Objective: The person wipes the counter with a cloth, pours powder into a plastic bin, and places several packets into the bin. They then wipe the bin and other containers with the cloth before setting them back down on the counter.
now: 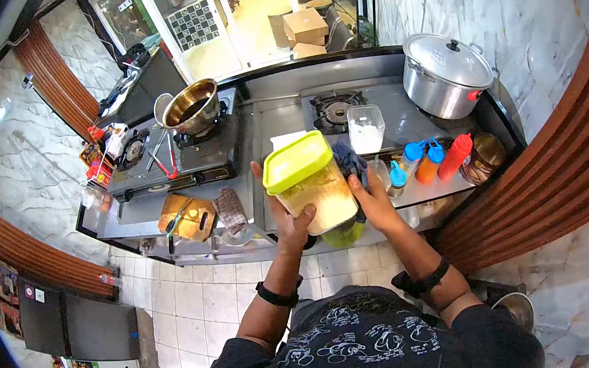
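Note:
A clear plastic container (320,199) with a yellow-green lid (297,161) is held up, tilted, above the counter's front edge. Pale yellowish contents show through its walls. My left hand (290,218) wraps round its left side, thumb across the front. At its right side, my right hand (375,203) has its fingers closed on a dark cloth (348,162). Behind the right hand, an open clear container (366,130) with white contents stands on the counter. Blue-capped bottles (412,157) and a red squeeze bottle (456,155) stand to the right.
A large lidded pot (446,78) stands at the back right. At the left, a brass-coloured pan (192,109) sits on a gas stove (179,154). Nearer are a wooden board (187,218) with a knife and a folded checked cloth (229,210). A second burner (335,111) lies behind the containers.

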Demonstrator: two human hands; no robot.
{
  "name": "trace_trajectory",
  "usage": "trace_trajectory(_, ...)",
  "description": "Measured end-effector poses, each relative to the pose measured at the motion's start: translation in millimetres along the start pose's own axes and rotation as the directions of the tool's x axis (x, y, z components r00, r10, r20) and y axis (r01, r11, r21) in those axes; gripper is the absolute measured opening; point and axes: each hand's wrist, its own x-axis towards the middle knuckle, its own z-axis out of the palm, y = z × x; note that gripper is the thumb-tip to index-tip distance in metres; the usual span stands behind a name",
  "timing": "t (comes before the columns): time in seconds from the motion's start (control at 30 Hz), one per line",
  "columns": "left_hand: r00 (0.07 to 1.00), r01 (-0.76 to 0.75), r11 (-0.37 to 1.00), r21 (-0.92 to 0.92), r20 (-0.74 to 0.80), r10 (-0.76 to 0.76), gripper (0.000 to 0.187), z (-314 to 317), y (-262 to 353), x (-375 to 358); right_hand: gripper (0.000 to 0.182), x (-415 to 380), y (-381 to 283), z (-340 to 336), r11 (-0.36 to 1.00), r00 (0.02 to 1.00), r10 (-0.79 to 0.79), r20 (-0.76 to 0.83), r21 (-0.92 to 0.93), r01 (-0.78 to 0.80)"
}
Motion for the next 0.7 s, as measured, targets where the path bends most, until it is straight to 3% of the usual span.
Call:
trace_trajectory(0.03, 0.999, -0.019, 0.999, 0.039, -0.029, 0.021, 0.124, 1.5, -0.2, -1.4, 0.051, -5.5, 8.5, 1.7, 1.000, 1.000, 0.004, -0.002, -0.003, -0.004)
trace_trajectory(0.07, 0.997, -0.066, 0.977, 0.204, -0.030, 0.073, 0.125, -5.8, -7.3, 0.1, 0.051, -9.2, 18.5, 5.8, 0.912, 0.973, 0.228, 0.015, 0.345, -0.219)
trace_trajectory(0.1, 0.997, -0.068, 0.977, 0.204, -0.031, 0.076, 0.125, -10.6, -13.5, 0.3, 0.052, -10.2, 26.6, 10.3, 0.666, 0.901, 0.420, 0.111, 0.637, -0.388)
trace_trajectory(0.17, 0.988, -0.148, 0.863, 0.484, 0.040, 0.147, 0.126, -8.1, -7.8, 3.1, 0.049, -21.4, 4.1, 21.1, 0.608, 0.901, 0.429, 0.067, 0.716, -0.343)
trace_trajectory(0.23, 0.991, -0.133, 0.896, 0.424, 0.029, 0.134, 0.124, -9.3, -9.1, 4.6, 0.049, -20.7, 15.1, 18.8, 0.724, 0.952, 0.301, 0.053, 0.637, -0.265)
trace_trajectory(0.3, 0.958, -0.264, 0.800, 0.538, 0.053, 0.281, 0.122, -12.6, -13.6, 7.7, 0.038, -22.6, 16.3, 12.2, 0.743, 0.951, 0.304, 0.057, 0.610, -0.274)
trace_trajectory(0.37, 0.967, -0.230, 0.781, 0.581, 0.044, 0.252, 0.119, -29.2, -19.2, 8.1, 0.042, -27.6, 22.8, 1.6, 0.805, 0.926, 0.367, 0.083, 0.470, -0.361)
trace_trajectory(0.43, 0.975, -0.201, 0.840, 0.504, 0.017, 0.223, 0.120, -43.5, -28.4, 9.4, 0.045, -27.9, 20.9, -9.3, 0.839, 0.929, 0.363, 0.074, 0.407, -0.361)
trace_trajectory(0.5, 0.974, -0.203, 0.776, 0.597, 0.041, 0.223, 0.120, -56.9, -25.1, 4.9, 0.045, -27.6, 12.3, -16.7, 0.871, 0.943, 0.314, -0.113, 0.430, -0.238)
trace_trajectory(0.53, 0.976, -0.217, 0.724, 0.654, 0.135, 0.170, 0.119, -70.6, -30.9, 1.1, 0.044, -19.8, 19.1, -24.6, 0.936, 0.953, 0.215, -0.212, 0.322, -0.140)
trace_trajectory(0.57, 0.969, -0.236, 0.669, 0.705, 0.224, 0.105, 0.119, -74.5, -28.6, -1.8, 0.043, -12.1, 16.9, -33.2, 0.973, 0.965, 0.181, -0.190, 0.180, -0.147)
trace_trajectory(0.6, 0.971, -0.220, 0.610, 0.761, 0.232, 0.061, 0.118, -76.9, -25.7, -7.8, 0.046, -7.7, 13.6, -38.0, 1.000, 0.981, 0.010, -0.193, 0.011, -0.008)
trace_trajectory(0.63, 0.971, -0.217, 0.610, 0.762, 0.230, 0.058, 0.118, -76.7, -24.9, -11.5, 0.049, -2.3, -3.0, -39.6, 0.978, 0.972, -0.165, -0.166, -0.157, 0.139)
trace_trajectory(0.67, 0.958, -0.242, 0.598, 0.764, 0.284, 0.024, 0.118, -75.7, -24.8, -16.1, 0.049, 3.3, -17.9, -39.1, 0.978, 0.973, -0.162, -0.166, -0.156, 0.137)
trace_trajectory(0.7, 0.942, -0.265, 0.587, 0.765, 0.337, -0.013, 0.119, -74.1, -24.5, -21.9, 0.055, 6.9, -31.8, -36.9, 0.848, 0.930, -0.363, -0.059, -0.435, 0.304)
